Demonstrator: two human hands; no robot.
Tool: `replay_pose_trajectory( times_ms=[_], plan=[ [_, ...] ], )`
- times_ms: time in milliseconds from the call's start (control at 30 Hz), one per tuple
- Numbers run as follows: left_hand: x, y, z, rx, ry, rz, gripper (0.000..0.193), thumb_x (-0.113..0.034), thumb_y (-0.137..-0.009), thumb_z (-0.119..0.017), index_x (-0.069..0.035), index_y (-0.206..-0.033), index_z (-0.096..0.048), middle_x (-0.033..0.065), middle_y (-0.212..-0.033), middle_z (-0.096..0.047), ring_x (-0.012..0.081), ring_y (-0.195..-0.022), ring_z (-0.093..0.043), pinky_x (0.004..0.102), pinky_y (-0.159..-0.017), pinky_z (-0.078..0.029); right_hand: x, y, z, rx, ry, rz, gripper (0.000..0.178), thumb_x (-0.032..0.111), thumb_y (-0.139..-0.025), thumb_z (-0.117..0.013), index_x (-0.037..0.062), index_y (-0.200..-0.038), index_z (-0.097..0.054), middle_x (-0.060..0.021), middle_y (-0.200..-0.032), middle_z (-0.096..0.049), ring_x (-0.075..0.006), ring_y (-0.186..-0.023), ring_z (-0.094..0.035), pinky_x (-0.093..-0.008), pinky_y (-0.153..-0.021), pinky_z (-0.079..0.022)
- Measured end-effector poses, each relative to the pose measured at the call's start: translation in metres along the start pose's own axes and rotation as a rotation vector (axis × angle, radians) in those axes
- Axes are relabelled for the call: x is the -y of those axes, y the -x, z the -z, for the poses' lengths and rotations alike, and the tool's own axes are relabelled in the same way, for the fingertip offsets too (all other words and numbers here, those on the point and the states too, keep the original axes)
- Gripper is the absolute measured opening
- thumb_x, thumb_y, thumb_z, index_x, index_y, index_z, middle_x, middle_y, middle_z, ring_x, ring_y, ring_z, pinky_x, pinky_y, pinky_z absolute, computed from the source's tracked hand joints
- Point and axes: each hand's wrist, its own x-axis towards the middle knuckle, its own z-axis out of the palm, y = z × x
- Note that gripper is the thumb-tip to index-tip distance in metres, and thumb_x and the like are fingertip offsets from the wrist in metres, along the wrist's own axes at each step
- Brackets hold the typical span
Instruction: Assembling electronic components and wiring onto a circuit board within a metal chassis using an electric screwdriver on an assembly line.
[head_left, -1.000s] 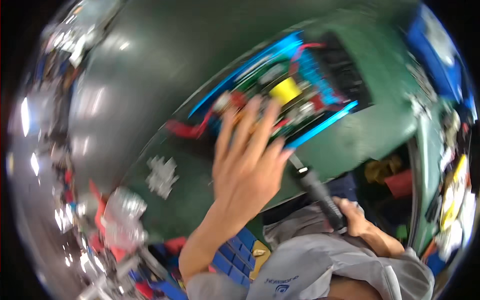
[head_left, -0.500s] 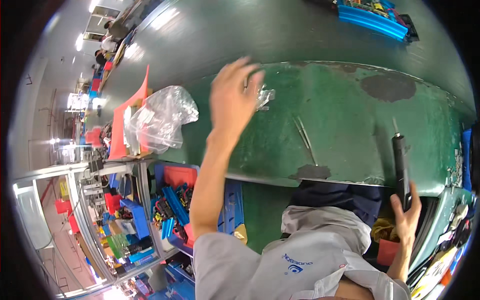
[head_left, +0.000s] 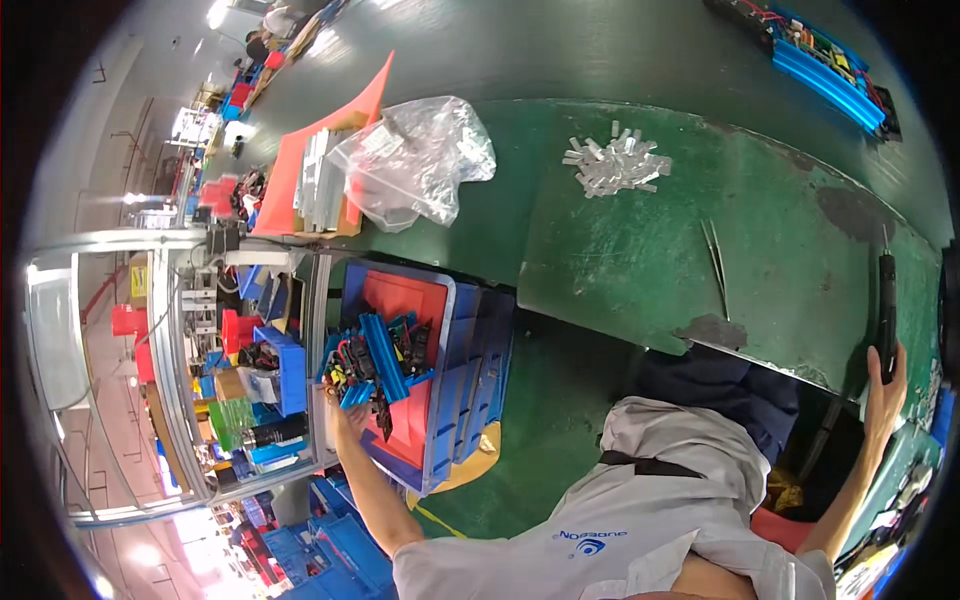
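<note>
My left hand [head_left: 345, 420] reaches down beside me into a blue crate [head_left: 470, 370] with a red liner. It touches the near end of a blue-cased circuit assembly [head_left: 375, 365] lying among others with red wires; whether the fingers grip it I cannot tell. My right hand [head_left: 884, 385] is at the right edge of the green worktable [head_left: 640, 260] and holds a black electric screwdriver [head_left: 886, 305] upright against the table.
A pile of small silver strips [head_left: 615, 167] and tweezers [head_left: 717, 268] lie on the table. A clear plastic bag [head_left: 420, 160] covers metal parts on a red sheet [head_left: 340, 110]. A blue-framed circuit board [head_left: 825, 65] sits far right. Shelving with bins [head_left: 240, 360] stands at left.
My left hand left the tabletop and dropped down to the blue crate at my left. The view swung left and down. My right hand keeps holding the screwdriver at the table edge.
</note>
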Motion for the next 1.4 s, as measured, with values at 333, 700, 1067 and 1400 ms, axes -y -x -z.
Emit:
replay_pose_trajectory(
  times_ms=[333, 700, 1067, 1400],
  plan=[
    [0.020, 0.057, -0.024, -0.110, -0.493, -0.976, 0.074, -0.052, -0.093, -0.065, -0.010, -0.148, -0.037, 0.0220, -0.130, -0.055, 0.0365, -0.102, -0.067, 0.0451, -0.081, -0.061, -0.015, -0.009, 0.012, -0.004, 0.015, 0.010, 0.061, 0.036, -0.093, -0.072, -0.0034, -0.136, -0.055, -0.0171, -0.126, -0.065, -0.0249, -0.118, -0.061, -0.0355, -0.101, -0.044],
    [0.057, 0.146, -0.208, 0.705, -0.481, -1.075, 0.062, -0.022, -0.087, -0.074, -0.005, -0.141, -0.051, 0.0148, -0.144, -0.047, 0.0310, -0.125, -0.054, 0.0425, -0.104, -0.047, 0.069, -0.004, 0.016, 0.002, 0.154, 0.128, 0.055, 0.037, -0.087, -0.072, -0.0016, -0.125, -0.062, -0.0194, -0.111, -0.062, -0.0375, -0.106, -0.061, -0.0425, -0.092, -0.047],
    [-0.109, 0.362, -0.261, 0.935, -0.487, -0.936, 0.046, -0.032, -0.099, -0.056, -0.001, -0.134, -0.057, 0.0099, -0.126, -0.056, 0.0228, -0.116, -0.055, 0.0372, -0.100, -0.046, 0.005, 0.023, 0.061, -0.232, 0.214, -0.022, 0.052, 0.038, -0.090, -0.070, 0.0006, -0.125, -0.059, -0.0187, -0.112, -0.059, -0.0392, -0.106, -0.060, -0.0449, -0.091, -0.049],
    [-0.103, 0.664, -0.535, 2.018, -1.297, -1.547, 0.023, -0.019, -0.089, -0.071, 0.002, -0.087, -0.062, -0.0037, -0.072, -0.053, 0.0052, -0.068, -0.046, 0.0258, -0.061, -0.040, -0.012, 0.035, 0.080, -0.644, 0.380, 0.134, 0.044, 0.010, -0.083, -0.073, 0.0018, -0.124, -0.059, -0.0165, -0.109, -0.058, -0.0363, -0.104, -0.056, -0.0429, -0.092, -0.046]
  ],
)
